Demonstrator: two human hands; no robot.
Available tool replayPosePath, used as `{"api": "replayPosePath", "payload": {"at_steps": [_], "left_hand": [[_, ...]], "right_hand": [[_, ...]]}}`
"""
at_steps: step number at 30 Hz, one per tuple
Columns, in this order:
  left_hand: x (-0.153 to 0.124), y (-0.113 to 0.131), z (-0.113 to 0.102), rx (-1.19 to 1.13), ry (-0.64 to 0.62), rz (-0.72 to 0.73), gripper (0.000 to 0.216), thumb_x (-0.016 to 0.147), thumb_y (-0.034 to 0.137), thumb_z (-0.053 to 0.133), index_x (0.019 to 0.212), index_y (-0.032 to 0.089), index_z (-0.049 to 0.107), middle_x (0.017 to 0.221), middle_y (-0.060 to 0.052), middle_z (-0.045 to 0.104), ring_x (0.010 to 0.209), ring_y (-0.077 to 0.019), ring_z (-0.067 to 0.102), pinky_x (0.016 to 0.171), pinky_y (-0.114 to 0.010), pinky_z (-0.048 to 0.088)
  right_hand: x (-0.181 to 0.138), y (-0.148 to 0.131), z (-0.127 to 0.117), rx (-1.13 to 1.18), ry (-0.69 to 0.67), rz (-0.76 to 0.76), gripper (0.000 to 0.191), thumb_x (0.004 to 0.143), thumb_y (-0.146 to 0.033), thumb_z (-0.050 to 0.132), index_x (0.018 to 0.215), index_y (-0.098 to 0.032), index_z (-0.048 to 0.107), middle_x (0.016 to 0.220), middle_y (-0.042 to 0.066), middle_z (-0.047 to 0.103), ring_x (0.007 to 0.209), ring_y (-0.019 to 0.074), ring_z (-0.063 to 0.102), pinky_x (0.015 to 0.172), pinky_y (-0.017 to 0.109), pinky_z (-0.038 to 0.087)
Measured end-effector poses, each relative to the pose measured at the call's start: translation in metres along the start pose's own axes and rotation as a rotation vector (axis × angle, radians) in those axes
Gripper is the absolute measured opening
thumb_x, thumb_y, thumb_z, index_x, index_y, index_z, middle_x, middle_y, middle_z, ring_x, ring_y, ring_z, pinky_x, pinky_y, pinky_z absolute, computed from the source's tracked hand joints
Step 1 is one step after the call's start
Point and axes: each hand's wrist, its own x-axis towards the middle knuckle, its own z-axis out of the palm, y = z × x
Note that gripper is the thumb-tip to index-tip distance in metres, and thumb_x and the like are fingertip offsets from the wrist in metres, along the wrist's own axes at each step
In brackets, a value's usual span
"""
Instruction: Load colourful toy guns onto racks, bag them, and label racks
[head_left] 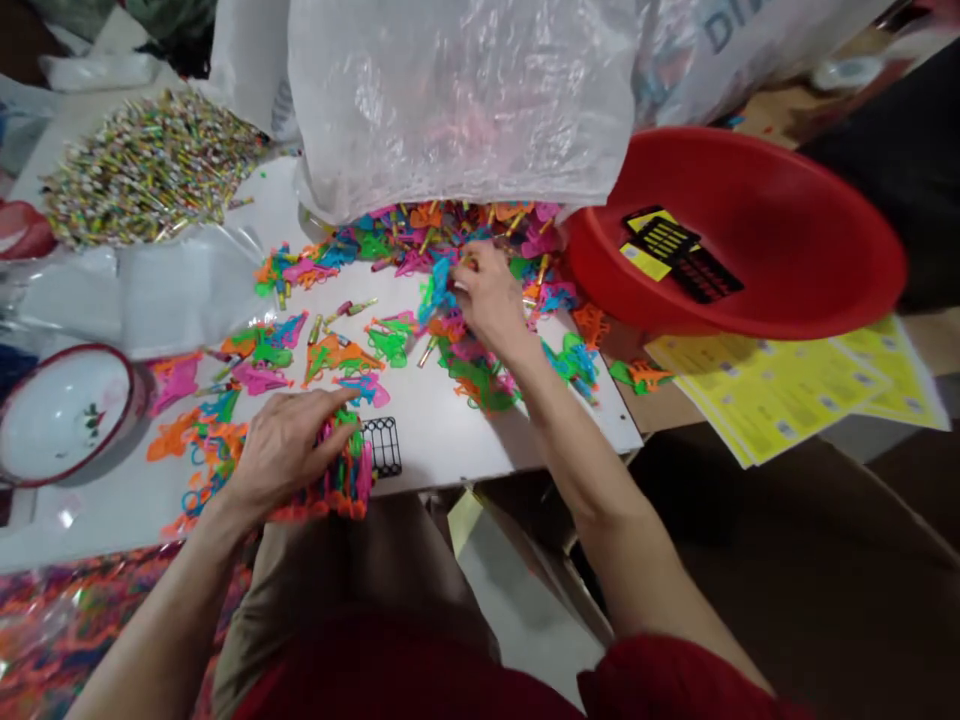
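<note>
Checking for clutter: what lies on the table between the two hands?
Between the left hand, gripping a bundle, and the right hand, the head view shows a green piece, an orange piece and a blue piece lying loose on the table.

White table [450, 420]: colourful plastic pieces [337, 355] scattered from mid-surface to far edge. Clear bag [465, 100] at far edge, heap of small sticks [150, 165] far left corner. White bowl [64, 410] left edge, black grid [384, 445] near front edge, red basin [742, 240] at right edge.

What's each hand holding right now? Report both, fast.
Left hand: closed on a stack of coloured plastic pieces.
Right hand: fingers curled in the loose pile; grip cannot be told.
</note>
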Motion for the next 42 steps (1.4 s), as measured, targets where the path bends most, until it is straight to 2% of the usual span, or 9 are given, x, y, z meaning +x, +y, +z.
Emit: {"api": "replayPosePath", "payload": {"at_steps": [6, 10, 12, 15, 19, 27, 34, 39, 42], "left_hand": [[0.002, 0.004, -0.014, -0.079, -0.047, 0.002, 0.048, 0.093, 0.051, 0.045, 0.128, 0.02, 0.056, 0.118, -0.009, 0.067, 0.107, -0.0254, 0.063, 0.094, -0.041, 0.047], [0.009, 0.01, -0.033, -0.146, 0.106, 0.027, 0.046, 0.093, 0.049, 0.047, 0.128, 0.02, 0.054, 0.127, -0.009, 0.061, 0.118, -0.0246, 0.056, 0.102, -0.042, 0.044], [0.012, 0.015, -0.041, -0.162, 0.146, -0.007, 0.044, 0.094, 0.047, 0.046, 0.127, 0.021, 0.055, 0.125, -0.008, 0.062, 0.116, -0.0236, 0.057, 0.101, -0.041, 0.045], [0.014, 0.02, -0.046, -0.181, 0.13, -0.02, 0.045, 0.093, 0.05, 0.045, 0.126, 0.02, 0.055, 0.124, -0.008, 0.063, 0.113, -0.0229, 0.059, 0.099, -0.04, 0.046], [0.019, 0.02, -0.043, -0.192, 0.105, -0.054, 0.055, 0.091, 0.057, 0.044, 0.13, 0.02, 0.053, 0.125, -0.009, 0.062, 0.114, -0.0243, 0.058, 0.1, -0.042, 0.045], [0.021, 0.022, -0.017, -0.041, -0.207, -0.073, 0.068, 0.091, 0.065, 0.034, 0.133, 0.014, 0.051, 0.118, -0.013, 0.066, 0.107, -0.0285, 0.062, 0.092, -0.041, 0.047], [0.014, 0.018, -0.008, 0.035, -0.192, -0.022, 0.073, 0.088, 0.068, 0.039, 0.137, 0.015, 0.046, 0.115, -0.015, 0.066, 0.103, -0.0311, 0.063, 0.087, -0.042, 0.048], [0.013, 0.006, -0.005, -0.068, -0.164, 0.041, 0.063, 0.093, 0.061, 0.035, 0.139, 0.019, 0.045, 0.12, -0.012, 0.066, 0.104, -0.0269, 0.063, 0.086, -0.039, 0.05], [0.013, 0.003, -0.006, -0.099, -0.18, 0.09, 0.056, 0.096, 0.054, 0.033, 0.137, 0.019, 0.048, 0.118, -0.011, 0.066, 0.103, -0.0251, 0.064, 0.085, -0.038, 0.05]], "right_hand": [[-0.108, -0.048, -0.012, 0.401, -0.165, -0.021, 0.025, 0.095, -0.036, 0.053, 0.099, -0.019, 0.071, 0.087, 0.005, 0.065, 0.079, 0.0167, 0.058, 0.066, 0.025, 0.04], [-0.124, -0.069, -0.017, 0.628, 0.015, 0.006, 0.027, 0.091, -0.043, 0.058, 0.1, -0.021, 0.071, 0.085, 0.004, 0.064, 0.076, 0.0151, 0.057, 0.067, 0.025, 0.039], [-0.128, -0.078, -0.008, 0.778, 0.009, 0.07, 0.025, 0.086, -0.044, 0.064, 0.089, -0.021, 0.072, 0.078, 0.002, 0.062, 0.071, 0.0145, 0.055, 0.063, 0.025, 0.039], [-0.135, -0.089, 0.008, 1.037, -0.028, 0.275, 0.028, 0.073, -0.045, 0.074, 0.073, -0.019, 0.067, 0.068, -0.001, 0.056, 0.063, 0.0131, 0.05, 0.057, 0.025, 0.038], [-0.142, -0.104, 0.015, 1.234, 0.002, 0.399, 0.03, 0.07, -0.045, 0.074, 0.075, -0.019, 0.061, 0.065, -0.004, 0.053, 0.058, 0.0112, 0.048, 0.056, 0.024, 0.039], [-0.144, -0.128, 0.055, 1.207, -0.181, 0.337, 0.014, 0.081, -0.028, 0.054, 0.089, -0.018, 0.06, 0.075, 0.0, 0.061, 0.069, 0.0152, 0.057, 0.065, 0.027, 0.047], [-0.128, -0.12, 0.031, 0.666, -0.345, -0.164, 0.027, 0.077, -0.008, 0.044, 0.099, -0.019, 0.056, 0.101, 0.007, 0.059, 0.091, 0.0192, 0.057, 0.081, 0.03, 0.048], [-0.125, -0.134, 0.031, 0.398, -0.453, -0.132, 0.025, 0.088, -0.01, 0.04, 0.106, -0.019, 0.054, 0.104, 0.009, 0.062, 0.092, 0.0201, 0.058, 0.081, 0.031, 0.049], [-0.126, -0.131, 0.034, 0.43, -0.454, -0.155, 0.02, 0.09, -0.012, 0.043, 0.103, -0.016, 0.057, 0.102, 0.009, 0.063, 0.088, 0.0181, 0.058, 0.079, 0.028, 0.048]]}}
